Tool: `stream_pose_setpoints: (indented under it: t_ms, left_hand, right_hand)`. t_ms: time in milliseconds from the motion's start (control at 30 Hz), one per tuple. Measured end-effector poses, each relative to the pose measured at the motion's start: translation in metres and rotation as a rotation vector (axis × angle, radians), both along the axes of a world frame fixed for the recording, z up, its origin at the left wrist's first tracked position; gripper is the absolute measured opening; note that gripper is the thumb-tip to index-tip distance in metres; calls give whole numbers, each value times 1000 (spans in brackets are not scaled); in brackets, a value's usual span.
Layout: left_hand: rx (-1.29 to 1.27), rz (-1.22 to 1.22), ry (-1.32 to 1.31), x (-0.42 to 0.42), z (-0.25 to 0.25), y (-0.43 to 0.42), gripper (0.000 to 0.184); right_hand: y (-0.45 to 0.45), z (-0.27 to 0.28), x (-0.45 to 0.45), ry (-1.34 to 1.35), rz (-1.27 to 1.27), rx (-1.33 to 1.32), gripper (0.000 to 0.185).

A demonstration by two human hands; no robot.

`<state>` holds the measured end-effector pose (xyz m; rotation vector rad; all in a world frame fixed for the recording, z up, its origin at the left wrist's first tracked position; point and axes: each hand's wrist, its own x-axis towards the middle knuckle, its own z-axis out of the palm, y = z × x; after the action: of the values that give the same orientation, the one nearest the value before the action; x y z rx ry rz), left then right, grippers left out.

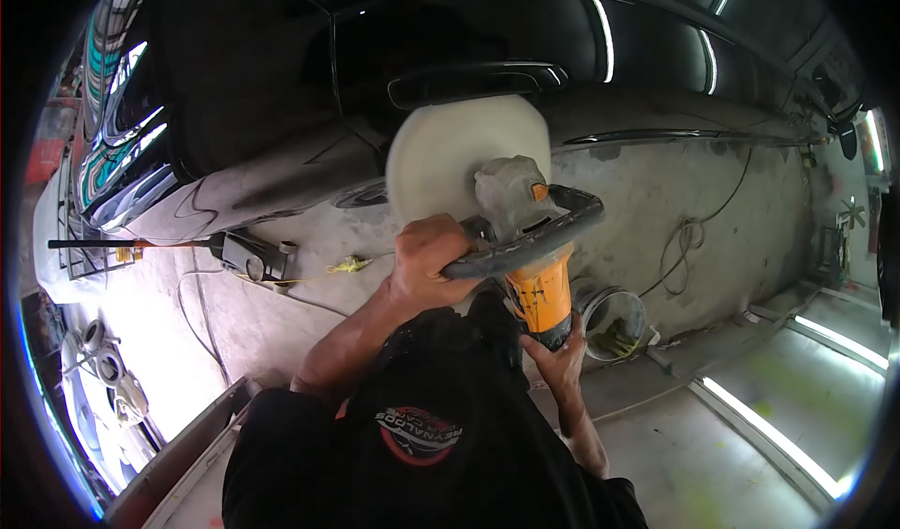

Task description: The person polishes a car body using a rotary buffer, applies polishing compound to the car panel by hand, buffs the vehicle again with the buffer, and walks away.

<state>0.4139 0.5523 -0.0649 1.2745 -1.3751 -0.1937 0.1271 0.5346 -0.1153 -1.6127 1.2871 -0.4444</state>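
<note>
An orange and grey car polisher with a wide white pad is held up against the side of a glossy black car. The pad's edge looks blurred, and it lies just beneath a door handle. Wrapped round the left end of the black loop handle is my left hand. My right hand grips the dark rear end of the polisher's body, its fingers partly hidden behind it. Whether the pad touches the paint along its whole face, I cannot tell.
A clear bucket with something greenish inside stands right of my right hand. Cable lies looped on the concrete floor. To the left are a long-handled dustpan and a yellow cord connector. Light tubes line the lower right.
</note>
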Motion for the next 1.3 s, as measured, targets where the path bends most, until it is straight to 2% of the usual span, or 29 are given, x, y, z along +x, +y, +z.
stream_pose_setpoints:
  t_ms: [67, 167, 267, 367, 767, 967, 1067, 1200, 1300]
  left_hand:
    - [-10, -8, 7, 0, -1, 0, 19]
    - [-52, -26, -3, 2, -3, -4, 19]
    - [-68, -18, -15, 2, -1, -14, 19]
    - [-84, -26, 3, 1, 4, -22, 21]
    - [-43, -8, -18, 7, 7, -8, 20]
    - [-47, -14, 2, 8, 7, -10, 21]
    - [-42, -22, 3, 7, 6, -15, 21]
    - [-19, -20, -4, 4, 5, -18, 20]
    - [-32, -23, -4, 0, 7, -26, 19]
  right_hand:
    - [-1, 0, -5, 24, 21, -13, 85]
    - [2, 10, 1, -10, -49, 72, 75]
    - [2, 10, 1, -20, -84, 26, 73]
    - [1, 13, 1, -70, -124, 33, 73]
    - [-14, 20, -1, 58, 20, 16, 78]
    - [-15, 16, -5, 58, 7, 61, 76]
    - [-16, 8, -11, 63, 36, -49, 75]
    - [-15, 8, -17, 106, 4, 63, 75]
    - [-17, 15, -12, 77, -11, 32, 77]
